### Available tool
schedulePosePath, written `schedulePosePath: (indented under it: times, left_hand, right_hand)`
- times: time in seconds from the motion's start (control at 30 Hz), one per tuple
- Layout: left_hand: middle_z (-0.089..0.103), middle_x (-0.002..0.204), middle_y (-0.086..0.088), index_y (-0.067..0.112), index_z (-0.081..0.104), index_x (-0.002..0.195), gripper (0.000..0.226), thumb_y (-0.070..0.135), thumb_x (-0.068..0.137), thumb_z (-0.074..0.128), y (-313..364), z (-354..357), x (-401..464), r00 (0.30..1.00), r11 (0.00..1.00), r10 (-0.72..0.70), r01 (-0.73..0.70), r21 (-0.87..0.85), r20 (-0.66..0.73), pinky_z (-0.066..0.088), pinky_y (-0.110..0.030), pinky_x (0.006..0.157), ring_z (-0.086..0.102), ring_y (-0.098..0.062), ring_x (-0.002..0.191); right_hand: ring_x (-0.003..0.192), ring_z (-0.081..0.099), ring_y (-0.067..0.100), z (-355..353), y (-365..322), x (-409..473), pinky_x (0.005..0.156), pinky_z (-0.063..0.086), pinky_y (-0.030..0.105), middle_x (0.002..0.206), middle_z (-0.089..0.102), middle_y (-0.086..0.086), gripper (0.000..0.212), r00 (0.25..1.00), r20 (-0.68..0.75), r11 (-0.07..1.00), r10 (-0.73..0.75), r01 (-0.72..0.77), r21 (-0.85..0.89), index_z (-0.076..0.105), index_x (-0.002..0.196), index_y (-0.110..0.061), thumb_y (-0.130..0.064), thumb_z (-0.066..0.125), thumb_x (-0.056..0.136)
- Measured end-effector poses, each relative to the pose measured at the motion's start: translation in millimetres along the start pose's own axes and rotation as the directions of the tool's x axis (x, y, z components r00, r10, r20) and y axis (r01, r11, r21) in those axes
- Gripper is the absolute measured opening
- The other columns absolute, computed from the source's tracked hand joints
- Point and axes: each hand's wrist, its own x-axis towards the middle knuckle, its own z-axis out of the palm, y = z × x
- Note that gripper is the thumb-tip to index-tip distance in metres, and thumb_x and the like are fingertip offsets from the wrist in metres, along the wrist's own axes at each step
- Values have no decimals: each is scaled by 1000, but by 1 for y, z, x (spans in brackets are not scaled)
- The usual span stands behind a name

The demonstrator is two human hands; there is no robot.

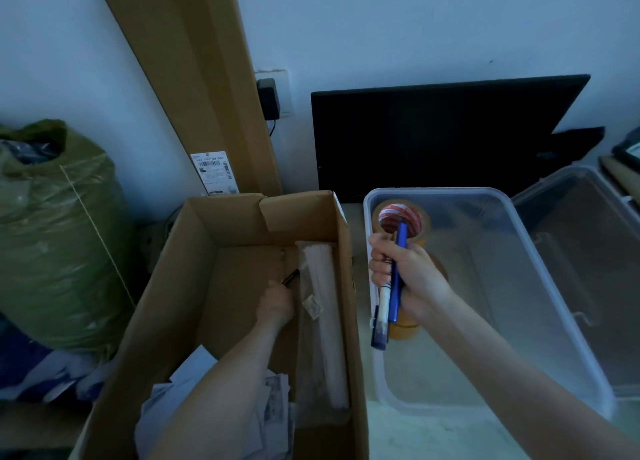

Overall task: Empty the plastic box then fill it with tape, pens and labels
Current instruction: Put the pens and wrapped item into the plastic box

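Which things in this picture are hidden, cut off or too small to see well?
Head view:
- Black pen in the cardboard box: near end hidden by the left hand.
- Tape rolls in the plastic box: their number is unclear behind the right hand and its pens.
- Shipping label: print too small.
- Papers: partly under the left arm.

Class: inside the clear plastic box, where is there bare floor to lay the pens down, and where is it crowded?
Bare: the plastic box floor right of the right hand. Crowded: its left wall, by the tape rolls and pens.
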Motion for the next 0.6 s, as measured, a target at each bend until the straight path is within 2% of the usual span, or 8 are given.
schedulePosePath:
  times: [0.13, 0.23, 0.3, 0.33, 0.4, 0.47, 0.53, 0.6]
  left_hand:
    - [46, 136, -22, -6, 28, 138, 41, 5, 99, 35, -7, -14, -12, 999, 998, -8, 6, -61, -33, 46, -34, 89, 51, -33, 122]
    - [57, 121, -21, -2, 36, 134, 34, 8, 101, 35, -8, -30, -38, 997, 953, 24, -43, -300, -67, 49, -34, 71, 61, -31, 104]
    - [61, 97, -12, 7, 47, 123, 27, 19, 103, 33, -7, -41, -66, 987, 878, 96, -144, -457, -128, 44, -30, 57, 60, -21, 75]
    - [58, 85, -7, 11, 51, 115, 25, 24, 103, 33, -7, -44, -78, 975, 836, 154, -214, -505, -158, 42, -29, 55, 55, -17, 66]
    - [52, 76, -2, 18, 54, 103, 22, 29, 102, 35, -2, -53, -106, 947, 737, 256, -321, -595, -194, 41, -29, 58, 49, -13, 62]
    - [47, 71, 1, 18, 54, 100, 21, 28, 102, 36, 9, -61, -134, 923, 627, 338, -366, -687, -184, 37, -24, 55, 44, -10, 58]
    - [42, 67, 3, 15, 54, 102, 22, 26, 102, 35, 20, -68, -159, 897, 542, 409, -386, -746, -167, 34, -18, 51, 39, -6, 53]
    - [41, 66, 4, 14, 55, 104, 23, 26, 102, 35, 31, -71, -177, 872, 501, 463, -403, -766, -157, 33, -16, 48, 37, -4, 51]
  right_hand:
    - [44, 45, 11, -1, -8, -10, 39, 42, 20, 60, 47, 3, 9, 1000, -18, 1000, 4, -4, 7, 51, 84, -8, -7, 54, 93]
    - [46, 48, 16, -9, -16, -16, 43, 47, 25, 58, 48, 5, 9, 998, -60, 999, -3, 5, 48, 49, 89, -6, -11, 53, 95]
    - [46, 50, 17, -20, -23, -17, 46, 50, 28, 57, 49, 5, 13, 996, -83, 999, -16, 19, 35, 48, 93, -5, -17, 55, 95]
    - [44, 50, 16, -28, -27, -16, 44, 50, 27, 56, 50, 4, 15, 995, -96, 999, -29, 31, 15, 49, 95, -5, -19, 55, 95]
    - [40, 47, 13, -43, -39, -16, 38, 45, 24, 55, 49, 3, 18, 994, -103, 999, -44, 41, -31, 49, 98, -7, -22, 56, 95]
    - [37, 42, 10, -56, -53, -15, 34, 39, 21, 53, 45, 1, 18, 996, -88, 995, -19, 10, -103, 51, 93, -7, -23, 56, 96]
    - [34, 39, 9, -67, -65, -11, 32, 37, 19, 51, 43, 1, 20, 989, -145, 966, 10, -47, -254, 50, 79, -7, -17, 56, 95]
    - [31, 41, 11, -81, -73, -2, 33, 39, 19, 56, 43, 6, 19, 971, -238, 910, -7, -92, -404, 48, 75, -5, -5, 56, 93]
